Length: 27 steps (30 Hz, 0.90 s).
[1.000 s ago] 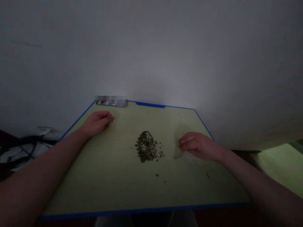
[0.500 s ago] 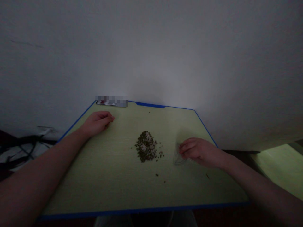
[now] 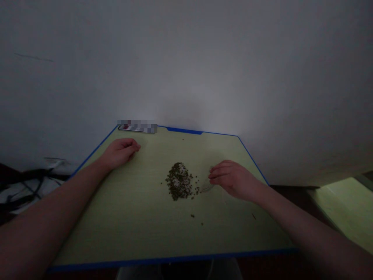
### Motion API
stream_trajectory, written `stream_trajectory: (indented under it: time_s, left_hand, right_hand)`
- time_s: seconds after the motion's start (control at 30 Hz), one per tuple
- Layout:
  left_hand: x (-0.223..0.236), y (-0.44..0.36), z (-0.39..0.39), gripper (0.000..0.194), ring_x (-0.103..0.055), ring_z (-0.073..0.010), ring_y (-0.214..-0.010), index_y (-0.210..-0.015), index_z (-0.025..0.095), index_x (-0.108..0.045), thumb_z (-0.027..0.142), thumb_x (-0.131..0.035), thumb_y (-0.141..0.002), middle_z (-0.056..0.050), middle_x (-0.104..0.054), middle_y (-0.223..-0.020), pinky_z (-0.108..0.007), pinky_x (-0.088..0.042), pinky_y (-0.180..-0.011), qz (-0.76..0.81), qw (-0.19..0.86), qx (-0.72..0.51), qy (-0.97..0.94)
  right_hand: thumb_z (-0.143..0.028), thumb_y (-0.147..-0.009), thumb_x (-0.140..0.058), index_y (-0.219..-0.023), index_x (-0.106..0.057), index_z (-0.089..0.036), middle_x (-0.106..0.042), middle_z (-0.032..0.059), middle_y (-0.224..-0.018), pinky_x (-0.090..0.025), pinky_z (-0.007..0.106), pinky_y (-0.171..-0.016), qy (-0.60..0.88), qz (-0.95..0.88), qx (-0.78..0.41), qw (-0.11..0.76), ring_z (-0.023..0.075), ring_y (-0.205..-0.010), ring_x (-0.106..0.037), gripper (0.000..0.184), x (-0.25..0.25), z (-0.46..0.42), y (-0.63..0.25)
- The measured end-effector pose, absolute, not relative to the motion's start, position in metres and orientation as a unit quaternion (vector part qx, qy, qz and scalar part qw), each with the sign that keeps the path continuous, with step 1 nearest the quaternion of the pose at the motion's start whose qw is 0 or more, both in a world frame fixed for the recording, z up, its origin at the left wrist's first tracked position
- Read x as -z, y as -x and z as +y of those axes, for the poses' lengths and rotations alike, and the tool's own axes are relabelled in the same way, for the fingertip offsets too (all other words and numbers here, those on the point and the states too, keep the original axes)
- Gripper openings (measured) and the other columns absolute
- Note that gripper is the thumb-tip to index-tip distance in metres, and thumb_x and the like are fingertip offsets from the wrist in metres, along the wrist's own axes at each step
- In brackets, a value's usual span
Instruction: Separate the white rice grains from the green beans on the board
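**Left hand:** the left hand (image 3: pixel 121 153) rests on the table on its side, fingers curled loosely together, knuckles toward the far edge; it touches nothing but the tabletop.
**Left arm:** the left forearm (image 3: pixel 49 217) lies low and slanted, reaching in from the lower left corner.
**Right hand:** the right hand (image 3: pixel 231 179) is raised slightly at the wrist, fingers together and curved, fingertips pointing left toward the seeds. They are over a small clear plastic piece (image 3: pixel 208 188), but whether they grip it is hidden.
**Right arm:** the right forearm (image 3: pixel 303 229) slants in from the lower right.
**Seeds:** a heap of small dark green seeds (image 3: pixel 179 181), flecked with pale grains, sits mid-table between the hands, just beside the clear piece. A few strays (image 3: pixel 192 215) lie nearer the front.
**Table:** the pale green table (image 3: pixel 125 229) has a blue edge.
**Far edge:** a blurred flat object (image 3: pixel 136 127) lies there.
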<state>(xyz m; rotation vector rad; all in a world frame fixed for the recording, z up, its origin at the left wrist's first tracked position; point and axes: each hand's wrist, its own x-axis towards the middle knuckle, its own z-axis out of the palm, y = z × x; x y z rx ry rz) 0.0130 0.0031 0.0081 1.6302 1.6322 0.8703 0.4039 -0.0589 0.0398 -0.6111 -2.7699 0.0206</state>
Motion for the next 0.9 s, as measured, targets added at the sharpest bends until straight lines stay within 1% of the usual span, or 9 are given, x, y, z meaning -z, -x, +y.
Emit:
stream_trajectory:
  time_s: [0.07, 0.13, 0.2, 0.23, 0.3, 0.4, 0.5, 0.67, 0.9]
  left_hand:
    - [-0.01, -0.014, 0.002, 0.021, -0.041, -0.0123, -0.043, -0.057, 0.021, -0.053, 0.038, -0.057, -0.069, 0.003, -0.046, -0.045, -0.026, -0.033, -0.047, 0.63, 0.328, -0.332, -0.621]
    - [-0.013, -0.016, 0.0, 0.021, -0.041, -0.0124, -0.044, -0.057, 0.021, -0.053, 0.038, -0.058, -0.069, 0.003, -0.046, -0.045, -0.026, -0.033, -0.047, 0.629, 0.329, -0.328, -0.623]
    - [-0.015, -0.017, -0.001, 0.022, -0.041, -0.0122, -0.043, -0.056, 0.021, -0.053, 0.038, -0.057, -0.07, 0.003, -0.045, -0.044, -0.026, -0.033, -0.047, 0.631, 0.325, -0.327, -0.624]
    - [-0.015, -0.017, -0.001, 0.023, -0.041, -0.0122, -0.043, -0.057, 0.021, -0.053, 0.039, -0.057, -0.07, 0.003, -0.045, -0.044, -0.026, -0.033, -0.047, 0.631, 0.324, -0.326, -0.625]
    - [-0.014, -0.016, -0.001, 0.024, -0.041, -0.0121, -0.043, -0.057, 0.021, -0.053, 0.04, -0.057, -0.071, 0.003, -0.046, -0.044, -0.026, -0.032, -0.047, 0.629, 0.325, -0.324, -0.627]
    - [-0.012, -0.016, 0.0, 0.024, -0.041, -0.012, -0.043, -0.057, 0.021, -0.053, 0.041, -0.057, -0.07, 0.003, -0.046, -0.045, -0.025, -0.032, -0.047, 0.629, 0.326, -0.326, -0.626]
    - [-0.012, -0.016, 0.0, 0.023, -0.041, -0.0121, -0.043, -0.058, 0.021, -0.054, 0.04, -0.057, -0.069, 0.003, -0.046, -0.045, -0.025, -0.033, -0.047, 0.63, 0.33, -0.334, -0.619]
    - [-0.011, -0.015, 0.001, 0.023, -0.041, -0.0119, -0.043, -0.058, 0.021, -0.053, 0.04, -0.058, -0.068, 0.003, -0.045, -0.046, -0.026, -0.031, -0.047, 0.626, 0.342, -0.331, -0.618]
    - [-0.01, -0.014, 0.001, 0.024, -0.041, -0.0122, -0.045, -0.058, 0.021, -0.054, 0.042, -0.057, -0.068, 0.003, -0.045, -0.047, -0.025, -0.032, -0.048, 0.627, 0.331, -0.326, -0.625]
  right_hand:
    - [-0.011, -0.091, -0.047, -0.096, -0.071, -0.022, -0.075, 0.0045, -0.093, -0.05, 0.04, -0.082, 0.23, -0.963, 0.013, 0.14, 0.0205, -0.091, -0.068, 0.027, -0.042, -0.063, -0.403]
    - [-0.01, -0.089, -0.046, -0.102, -0.07, -0.02, -0.074, 0.0064, -0.091, -0.05, 0.04, -0.08, 0.263, -0.953, 0.021, 0.147, 0.0209, -0.085, -0.067, 0.029, -0.045, -0.073, -0.403]
    - [-0.01, -0.089, -0.046, -0.107, -0.068, -0.017, -0.073, 0.0087, -0.092, -0.052, 0.039, -0.077, 0.305, -0.938, 0.012, 0.166, 0.0215, -0.083, -0.066, 0.029, -0.045, -0.09, -0.403]
    - [-0.011, -0.089, -0.046, -0.109, -0.067, -0.016, -0.072, 0.0096, -0.09, -0.053, 0.036, -0.072, 0.327, -0.928, -0.001, 0.177, 0.0212, -0.081, -0.065, 0.029, -0.044, -0.099, -0.402]
    - [-0.012, -0.089, -0.046, -0.108, -0.067, -0.016, -0.071, 0.0093, -0.088, -0.054, 0.034, -0.068, 0.369, -0.91, -0.025, 0.185, 0.0204, -0.077, -0.065, 0.029, -0.04, -0.115, -0.398]
    - [-0.012, -0.088, -0.045, -0.107, -0.068, -0.015, -0.071, 0.0098, -0.09, -0.056, 0.036, -0.071, 0.405, -0.896, -0.033, 0.181, 0.0216, -0.079, -0.066, 0.03, -0.032, -0.128, -0.393]
    - [-0.012, -0.088, -0.044, -0.105, -0.069, -0.015, -0.072, 0.0101, -0.089, -0.056, 0.038, -0.073, 0.41, -0.895, -0.035, 0.169, 0.0225, -0.08, -0.066, 0.031, -0.026, -0.129, -0.389]
    - [-0.011, -0.087, -0.044, -0.105, -0.07, -0.015, -0.072, 0.009, -0.087, -0.056, 0.036, -0.072, 0.383, -0.909, -0.052, 0.155, 0.0212, -0.079, -0.066, 0.031, -0.025, -0.132, -0.387]
    - [-0.012, -0.086, -0.046, -0.104, -0.07, -0.017, -0.072, 0.0087, -0.088, -0.056, 0.035, -0.072, 0.402, -0.901, -0.052, 0.156, 0.0206, -0.078, -0.066, 0.03, -0.023, -0.133, -0.383]
